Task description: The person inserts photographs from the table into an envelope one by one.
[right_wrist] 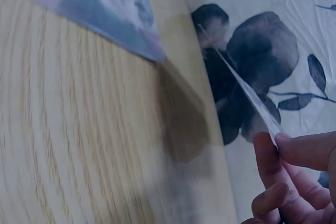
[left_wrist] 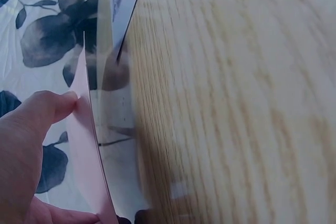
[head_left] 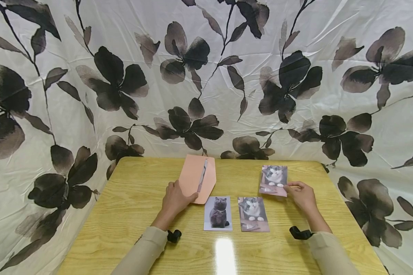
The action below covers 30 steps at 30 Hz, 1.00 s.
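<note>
My left hand point(head_left: 175, 198) grips the near-left side of a pink envelope point(head_left: 189, 173) with a narrow grey strip along its face. In the left wrist view the thumb presses on the envelope point(left_wrist: 86, 135), seen nearly edge-on. My right hand point(head_left: 302, 196) pinches the lower right corner of a cat photo card point(head_left: 273, 177), raised over the table. The right wrist view has that card point(right_wrist: 252, 98) edge-on between thumb and fingers. Between the hands lie a grey cat photo card point(head_left: 217, 214) and a grey-and-white cat photo card point(head_left: 254, 214) with the same picture as the held one.
Everything is over a yellow wood-grain table point(head_left: 131, 236) with rounded far corners. A white cloth with dark flowers point(head_left: 241, 95) hangs behind and at both sides. A black wrist camera point(head_left: 173, 236) sits on the left wrist, another black camera point(head_left: 300, 233) on the right.
</note>
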### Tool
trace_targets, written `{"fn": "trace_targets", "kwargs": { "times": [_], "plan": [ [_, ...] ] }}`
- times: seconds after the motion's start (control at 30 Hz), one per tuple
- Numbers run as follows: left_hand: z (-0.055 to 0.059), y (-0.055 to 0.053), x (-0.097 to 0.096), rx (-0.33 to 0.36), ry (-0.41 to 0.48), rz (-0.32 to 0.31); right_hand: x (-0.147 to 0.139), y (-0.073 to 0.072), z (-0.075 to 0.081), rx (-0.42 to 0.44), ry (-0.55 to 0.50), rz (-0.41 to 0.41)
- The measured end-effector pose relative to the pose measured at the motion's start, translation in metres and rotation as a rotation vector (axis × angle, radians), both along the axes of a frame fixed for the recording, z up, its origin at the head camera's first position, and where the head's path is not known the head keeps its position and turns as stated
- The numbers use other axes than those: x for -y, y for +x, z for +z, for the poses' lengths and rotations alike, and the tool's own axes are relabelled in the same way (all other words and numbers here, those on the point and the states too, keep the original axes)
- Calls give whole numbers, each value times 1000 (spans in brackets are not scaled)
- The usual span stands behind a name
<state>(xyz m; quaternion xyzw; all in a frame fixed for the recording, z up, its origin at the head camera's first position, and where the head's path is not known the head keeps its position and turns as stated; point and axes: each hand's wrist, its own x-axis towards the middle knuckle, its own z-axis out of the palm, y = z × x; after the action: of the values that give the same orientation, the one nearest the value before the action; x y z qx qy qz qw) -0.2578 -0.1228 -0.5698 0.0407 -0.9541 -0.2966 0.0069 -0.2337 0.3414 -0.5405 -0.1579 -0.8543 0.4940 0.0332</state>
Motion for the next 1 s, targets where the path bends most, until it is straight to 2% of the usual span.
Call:
{"fn": "trace_targets", "kwargs": {
  "times": [0.17,0.5,1.0],
  "plan": [
    [1,0,0,4,-7,1,16,-7,1,9,-78,4],
    [4,2,-1,-3,-10,0,49,-22,-4,-44,-109,39],
    [0,1,1,-17,-9,-4,97,-30,-11,-48,-215,63]
  ]
}}
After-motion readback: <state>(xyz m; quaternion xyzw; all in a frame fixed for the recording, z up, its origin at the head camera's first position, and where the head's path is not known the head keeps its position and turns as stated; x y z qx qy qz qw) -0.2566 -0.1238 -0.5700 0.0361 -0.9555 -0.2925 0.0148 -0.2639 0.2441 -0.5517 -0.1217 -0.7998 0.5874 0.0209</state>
